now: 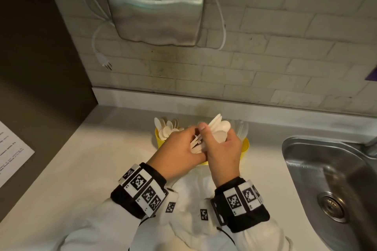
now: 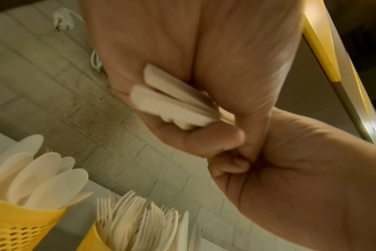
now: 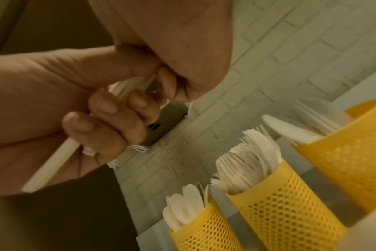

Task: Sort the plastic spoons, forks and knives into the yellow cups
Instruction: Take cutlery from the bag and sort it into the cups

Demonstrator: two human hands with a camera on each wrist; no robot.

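My right hand (image 1: pixel 216 144) grips a bundle of white plastic spoons (image 1: pixel 219 128) that fans out above it. My left hand (image 1: pixel 191 142) pinches the handles (image 2: pixel 172 103) of that bundle from the left, and how many pieces it holds is unclear. Both hands hover over three yellow perforated cups by the wall. The left cup (image 3: pixel 204 232) holds spoons, the middle cup (image 3: pixel 285 212) forks, the right cup (image 3: pixel 354 161) knives. In the head view the hands hide the middle cup.
A steel sink (image 1: pixel 326 169) lies to the right of the cups. A metal hand dryer (image 1: pixel 155 6) hangs on the tiled wall above, its plug (image 1: pixel 106 65) dangling. A white cloth or bag (image 1: pixel 193 189) lies on the counter under my wrists. A printed sheet (image 1: pixel 12 149) lies at far left.
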